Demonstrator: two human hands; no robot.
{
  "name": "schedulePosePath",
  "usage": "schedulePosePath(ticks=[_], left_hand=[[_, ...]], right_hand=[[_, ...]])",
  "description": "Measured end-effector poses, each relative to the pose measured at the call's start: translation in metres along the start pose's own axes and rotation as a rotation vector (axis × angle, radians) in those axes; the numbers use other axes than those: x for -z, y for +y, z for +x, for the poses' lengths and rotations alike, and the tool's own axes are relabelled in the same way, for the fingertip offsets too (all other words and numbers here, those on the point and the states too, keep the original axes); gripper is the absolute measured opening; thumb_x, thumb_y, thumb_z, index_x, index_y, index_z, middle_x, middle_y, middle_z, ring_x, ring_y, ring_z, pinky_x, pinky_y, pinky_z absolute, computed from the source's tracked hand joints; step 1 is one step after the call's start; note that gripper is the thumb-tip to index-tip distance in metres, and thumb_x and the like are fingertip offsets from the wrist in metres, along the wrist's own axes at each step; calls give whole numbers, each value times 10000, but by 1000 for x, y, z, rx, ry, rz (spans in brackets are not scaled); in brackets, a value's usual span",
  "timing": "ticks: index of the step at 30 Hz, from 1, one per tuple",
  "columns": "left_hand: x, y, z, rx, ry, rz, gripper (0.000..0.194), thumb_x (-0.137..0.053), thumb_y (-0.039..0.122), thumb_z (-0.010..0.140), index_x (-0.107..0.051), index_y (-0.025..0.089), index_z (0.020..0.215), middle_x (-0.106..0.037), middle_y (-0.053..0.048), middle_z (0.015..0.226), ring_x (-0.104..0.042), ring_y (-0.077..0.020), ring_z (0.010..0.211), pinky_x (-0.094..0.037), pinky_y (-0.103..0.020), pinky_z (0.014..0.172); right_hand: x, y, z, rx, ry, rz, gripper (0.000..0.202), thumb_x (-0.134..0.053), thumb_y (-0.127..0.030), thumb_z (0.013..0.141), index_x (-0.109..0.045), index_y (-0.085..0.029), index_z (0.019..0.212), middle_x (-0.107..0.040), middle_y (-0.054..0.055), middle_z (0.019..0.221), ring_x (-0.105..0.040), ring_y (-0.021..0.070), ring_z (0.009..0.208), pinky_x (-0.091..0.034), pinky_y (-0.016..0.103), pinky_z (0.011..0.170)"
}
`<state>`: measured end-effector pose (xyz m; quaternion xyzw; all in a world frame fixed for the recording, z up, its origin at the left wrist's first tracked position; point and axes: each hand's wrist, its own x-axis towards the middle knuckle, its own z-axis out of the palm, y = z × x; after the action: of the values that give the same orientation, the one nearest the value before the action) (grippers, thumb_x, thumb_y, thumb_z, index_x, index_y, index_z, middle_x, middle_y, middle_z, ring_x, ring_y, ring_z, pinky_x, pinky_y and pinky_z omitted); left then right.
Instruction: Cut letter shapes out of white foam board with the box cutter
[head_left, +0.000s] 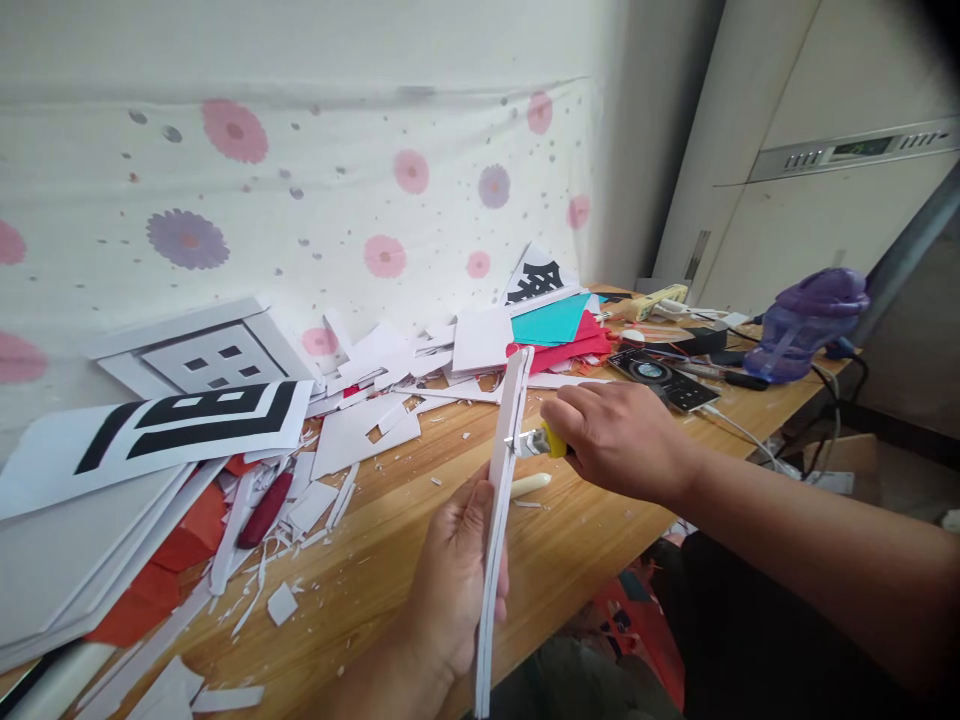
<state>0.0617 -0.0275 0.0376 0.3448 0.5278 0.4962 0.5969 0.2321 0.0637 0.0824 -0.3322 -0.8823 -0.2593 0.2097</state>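
Left fingers [478, 508] grip a white strip [498, 540] pointing to twelve; right fingers [574, 403] clasp a knife [553, 441] facing nine; the counter [577, 550] ends at five o'clock.

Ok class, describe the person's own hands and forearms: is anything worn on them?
The left hand and right hand are both bare, without gloves. No ring, watch or bracelet shows, and no sleeve covers the visible forearms.

Soft diffuse light, pale wall [360, 45], dark top-right corner, wide-angle edge distortion
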Motion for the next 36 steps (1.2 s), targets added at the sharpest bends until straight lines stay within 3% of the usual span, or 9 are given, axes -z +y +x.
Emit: schedulePosePath(ticks=[8, 16, 22, 30, 36], left_hand=[[1, 1, 2, 15, -1, -52, 595, -560, 630, 717, -564, 214, 1143, -368, 83, 353, -247, -55, 273, -229, -141, 275], [0, -2, 1, -16, 6, 26, 611, -511, 634, 752, -528, 227, 1207, -372, 79, 343, -252, -75, 282, -239, -146, 247], [-1, -2, 1, -37, 60, 90, 633, -484, 640, 766, -522, 209, 1228, -366, 82, 351, -279, -76, 285, -265, -152, 256], [-3, 0, -3, 1, 2, 62, 605, -485, 628, 772, -566, 203, 1196, -325, 84, 356, -244, -64, 290, -231, -145, 262], [-5, -2, -5, 9, 12, 96, 639, -505, 642, 746, -574, 190, 1193, -354, 74, 377, -262, -68, 302, -242, -148, 265]], right_hand=[[-4, 12, 0, -42, 25, -48, 138, -419, -128, 779, -548, -175, 762, -548, 18, 638, -408, 134, 553, -122, 285, 516], [1, -3, 2, -36, -79, 150, 104, -456, -133, 717, -538, -162, 774, -589, 19, 696, -433, 121, 570, -138, 282, 512], [2, -7, 3, -43, -50, 156, 130, -447, -121, 717, -546, -161, 791, -584, 20, 691, -430, 122, 578, -141, 282, 514], [2, 5, 2, -51, -4, 46, 132, -427, -135, 732, -552, -159, 769, -583, 35, 681, -428, 130, 567, -141, 285, 511], [3, 27, -1, -184, 28, 21, 124, -443, -171, 696, -549, -159, 758, -601, 35, 689, -418, 127, 563, -138, 276, 506]])
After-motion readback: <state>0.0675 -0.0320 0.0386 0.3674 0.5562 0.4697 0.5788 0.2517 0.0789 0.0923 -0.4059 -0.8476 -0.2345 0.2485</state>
